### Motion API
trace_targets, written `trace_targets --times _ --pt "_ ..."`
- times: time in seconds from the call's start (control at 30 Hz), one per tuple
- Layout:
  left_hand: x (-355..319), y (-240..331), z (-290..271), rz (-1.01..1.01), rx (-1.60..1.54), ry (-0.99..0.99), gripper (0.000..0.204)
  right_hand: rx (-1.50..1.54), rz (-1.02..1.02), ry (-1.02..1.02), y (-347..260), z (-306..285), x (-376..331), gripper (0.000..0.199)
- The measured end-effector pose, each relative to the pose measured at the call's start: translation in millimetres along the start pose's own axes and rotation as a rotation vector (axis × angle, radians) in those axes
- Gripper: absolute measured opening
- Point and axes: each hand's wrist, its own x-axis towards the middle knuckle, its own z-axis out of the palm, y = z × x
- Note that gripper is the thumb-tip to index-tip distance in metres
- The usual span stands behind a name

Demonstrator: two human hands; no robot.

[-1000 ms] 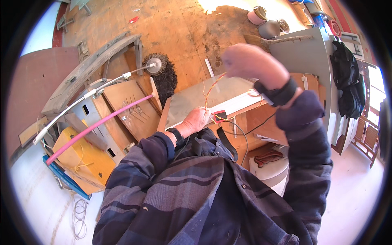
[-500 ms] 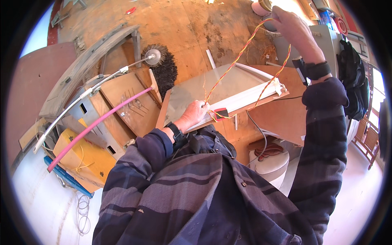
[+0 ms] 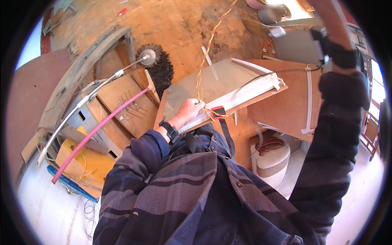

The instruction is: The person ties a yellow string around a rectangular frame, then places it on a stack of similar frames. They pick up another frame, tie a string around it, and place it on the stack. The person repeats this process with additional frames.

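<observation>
My left hand [image 3: 190, 111] is closed in a pinch on a twisted red and yellow cord [image 3: 211, 38]. From the fingers the cord rises and leaves by the top edge; a short looped tail hangs beside a black and red patch [image 3: 219, 112]. Below the hand is a panel [image 3: 200, 83] with a white folded strip [image 3: 241, 97] along its near edge. My right hand [image 3: 328, 16] is raised at the upper right, smeared by motion and cut off by the picture's edge. Its fingers do not show, nor whether they hold the cord.
At left, a pink pole [image 3: 100, 122] and a white pole with a round brush [image 3: 148, 57] lean over wooden boxes [image 3: 118, 106]. A curved wooden bench [image 3: 81, 69] stands behind them. A cushioned white stool [image 3: 271, 163] stands right of my body, near a brown board [image 3: 286, 98].
My right hand has moved up and right, partly out of the picture. The cord loop between my hands has opened into one line running upward. My left hand keeps its pinch.
</observation>
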Motion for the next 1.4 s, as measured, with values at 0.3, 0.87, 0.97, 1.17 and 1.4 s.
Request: trace_targets --times 0.3,0.87,0.97,1.17,1.4 --pt "5 -10 -7 -0.183 -0.156 -0.008 0.031 0.584 0.181 -0.790 -108 210 -179 0.040" --pt "11 -7 -9 -0.302 -0.167 0.019 0.029 0.630 0.427 -1.049 -227 250 -290 0.022" --pt "11 -6 -10 -0.331 -0.180 0.000 0.029 0.509 0.501 -0.985 -233 244 -282 0.024" --pt "8 -3 -5 -0.237 -0.081 0.031 0.031 0.654 0.277 -0.981 -236 229 -268 0.029" --pt "10 -1 -2 -0.063 0.118 0.053 0.032 0.542 0.556 -0.909 -252 218 -250 0.066"
